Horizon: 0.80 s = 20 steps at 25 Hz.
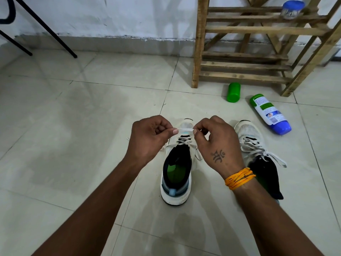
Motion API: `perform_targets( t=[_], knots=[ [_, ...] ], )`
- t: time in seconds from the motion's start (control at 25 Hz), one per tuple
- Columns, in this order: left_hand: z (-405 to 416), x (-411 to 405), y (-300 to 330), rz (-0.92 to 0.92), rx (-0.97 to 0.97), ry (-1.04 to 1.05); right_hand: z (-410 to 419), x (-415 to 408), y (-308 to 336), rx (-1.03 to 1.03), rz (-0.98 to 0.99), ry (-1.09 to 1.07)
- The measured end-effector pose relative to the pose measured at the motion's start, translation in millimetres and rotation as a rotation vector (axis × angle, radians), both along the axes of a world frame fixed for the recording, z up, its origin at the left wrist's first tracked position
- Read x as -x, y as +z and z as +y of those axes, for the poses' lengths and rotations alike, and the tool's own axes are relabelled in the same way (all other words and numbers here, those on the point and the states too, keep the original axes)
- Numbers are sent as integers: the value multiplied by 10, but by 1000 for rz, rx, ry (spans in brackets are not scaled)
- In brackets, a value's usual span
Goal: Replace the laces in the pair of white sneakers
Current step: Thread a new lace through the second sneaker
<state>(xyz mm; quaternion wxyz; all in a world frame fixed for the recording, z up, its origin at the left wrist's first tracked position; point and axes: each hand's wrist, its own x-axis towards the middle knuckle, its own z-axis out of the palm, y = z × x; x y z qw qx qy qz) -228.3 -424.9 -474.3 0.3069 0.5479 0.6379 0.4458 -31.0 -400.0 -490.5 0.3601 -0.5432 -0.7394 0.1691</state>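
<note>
Left hand and right hand pinch a flat white lace taut | above the half-laced white mesh sneaker on the tiled floor | risk: uneven pulling likely leaves lopsided ends

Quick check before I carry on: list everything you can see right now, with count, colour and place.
white sneaker: 1, white with green insole, centre floor, partly laced
second sneaker: 1, white, to its right, laced
lace: 1, white, stretched between both hands
green bottle: 1, lying by the rack
white bottle: 1, green and blue ends, lying right
wooden rack: 1, brown, against the wall
jar: 1, blue lid, on the rack
black legs: 2, upper left
left hand: pinches the lace
right hand: pinches the lace, orange thread at wrist
</note>
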Motion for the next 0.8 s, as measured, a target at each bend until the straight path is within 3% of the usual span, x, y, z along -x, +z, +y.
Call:
perform_targets(
  t=[0.16,0.32,0.48,0.68,0.8],
  knots=[
    [-2,-67,-35,56,-26,-127,-11,39,0,94,141,215],
    [2,-67,-202,43,-28,-102,12,84,-115,165,205,169],
    [21,-59,-542,410,187,-68,67,58,-343,210,169,77],
    [123,8,-662,19,394,103,129,241,-503,386,250,45],
    [161,37,-655,-192,506,145,179,328,-595,416,173,43]
  ],
)
